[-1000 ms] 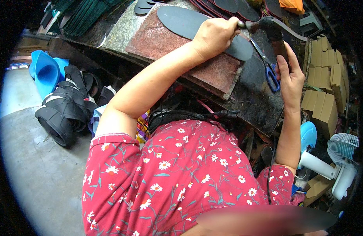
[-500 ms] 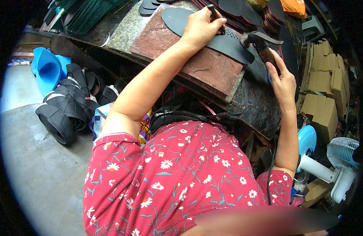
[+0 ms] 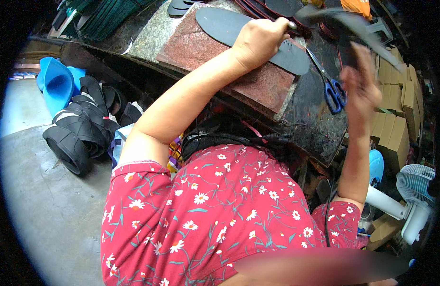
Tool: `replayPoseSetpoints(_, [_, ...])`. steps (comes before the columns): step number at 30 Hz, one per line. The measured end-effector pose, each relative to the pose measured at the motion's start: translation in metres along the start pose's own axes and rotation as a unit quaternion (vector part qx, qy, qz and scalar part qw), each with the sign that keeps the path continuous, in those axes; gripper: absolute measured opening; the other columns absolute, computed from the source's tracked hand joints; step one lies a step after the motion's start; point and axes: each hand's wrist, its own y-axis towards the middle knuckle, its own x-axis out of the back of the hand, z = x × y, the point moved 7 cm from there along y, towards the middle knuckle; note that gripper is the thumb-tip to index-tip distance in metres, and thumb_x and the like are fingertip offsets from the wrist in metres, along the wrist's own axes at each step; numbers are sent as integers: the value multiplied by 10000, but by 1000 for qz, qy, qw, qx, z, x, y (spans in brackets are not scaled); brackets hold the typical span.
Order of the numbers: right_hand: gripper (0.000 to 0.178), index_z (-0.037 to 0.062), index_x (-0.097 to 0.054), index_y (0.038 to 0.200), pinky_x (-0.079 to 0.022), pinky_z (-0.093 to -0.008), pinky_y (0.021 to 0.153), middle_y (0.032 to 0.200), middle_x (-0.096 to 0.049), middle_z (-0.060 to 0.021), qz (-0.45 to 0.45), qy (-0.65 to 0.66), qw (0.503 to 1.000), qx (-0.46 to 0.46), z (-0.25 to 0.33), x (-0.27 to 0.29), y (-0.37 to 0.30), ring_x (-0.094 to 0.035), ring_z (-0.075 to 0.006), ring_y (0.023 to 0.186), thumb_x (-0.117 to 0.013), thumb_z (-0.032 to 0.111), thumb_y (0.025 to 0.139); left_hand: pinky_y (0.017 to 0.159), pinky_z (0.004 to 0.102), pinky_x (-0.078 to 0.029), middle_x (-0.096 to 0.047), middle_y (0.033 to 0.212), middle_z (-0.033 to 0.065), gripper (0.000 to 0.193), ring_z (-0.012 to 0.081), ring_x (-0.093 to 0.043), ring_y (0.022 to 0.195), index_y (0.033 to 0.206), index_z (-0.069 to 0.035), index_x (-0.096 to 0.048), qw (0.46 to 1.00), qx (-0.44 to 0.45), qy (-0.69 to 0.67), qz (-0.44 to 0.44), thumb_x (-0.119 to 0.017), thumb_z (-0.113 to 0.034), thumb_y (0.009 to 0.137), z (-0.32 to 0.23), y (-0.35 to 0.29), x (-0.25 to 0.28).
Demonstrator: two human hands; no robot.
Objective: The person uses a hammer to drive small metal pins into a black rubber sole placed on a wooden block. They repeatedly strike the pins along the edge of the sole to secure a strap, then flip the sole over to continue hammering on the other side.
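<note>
A dark grey shoe sole (image 3: 217, 25) lies flat on a reddish slab (image 3: 262, 93), with small holes in its right part. My left hand (image 3: 259, 44) is closed around a slim dark punch (image 3: 291, 25), whose top end sticks out above the fist. The fist rests over the sole and hides the punch's lower end. Off to the right, my right hand (image 3: 363, 88) is raised, smeared by motion, and grips a hammer (image 3: 365, 33). The hammer is blurred too, and its head is up and away from the punch.
Blue-handled scissors (image 3: 334, 95) lie on the dark bench right of the slab. More dark soles (image 3: 182, 6) sit at the back. Cardboard boxes (image 3: 394, 138) and a white fan (image 3: 413, 190) stand at right. Black shoes (image 3: 77, 133) and a blue object (image 3: 58, 86) are at left.
My right hand has swung the hammer up and right, uncovering the scissors. My left hand has shifted right along the sole with the punch, now turned into a tighter fist.
</note>
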Motion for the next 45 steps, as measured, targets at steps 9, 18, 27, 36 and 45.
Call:
replayPoseSetpoints(9, [418,351,-592,1344,-540,-424,706,928,-719,-159,96,-217,969,-70,-76,-15,-37,-698,-368,844,-620,463,942,622,366,-572,-691,735,171,168,272,-715,672,900,-20,-627,973,152,-151,-84,-696,-172,892,38,-4,0])
replayPoseSetpoints(18, [414,190,-629,1336,-536,-351,819,1212,-701,-109,61,-137,988,-37,-44,-6,-19,-700,-201,1049,-687,294,940,661,333,-569,-717,757,127,219,223,-719,690,893,-25,-672,949,210,-232,-21,-761,-221,853,45,-7,-11])
replayPoseSetpoints(27, [410,111,-582,1384,-456,-203,603,843,-654,-3,29,-46,998,37,-7,-2,-3,-549,-41,679,-638,167,982,596,430,-536,-658,692,143,256,346,-679,676,1015,-75,-595,999,-27,-36,-28,-717,-247,870,-4,-1,-4])
replayPoseSetpoints(36, [412,337,-600,1341,-545,-400,749,1035,-724,-137,93,-204,966,-130,-86,-15,-37,-709,-346,902,-627,443,944,602,315,-572,-711,757,113,196,154,-707,680,912,-13,-643,843,272,-455,-90,-728,-187,878,52,-7,-19])
replayPoseSetpoints(45, [418,354,-596,1341,-546,-402,753,995,-722,-157,110,-208,957,-170,-102,-17,-42,-709,-341,905,-619,474,941,638,316,-557,-712,729,100,212,162,-705,669,892,-21,-662,905,289,-311,-19,-741,-215,864,52,-12,-12])
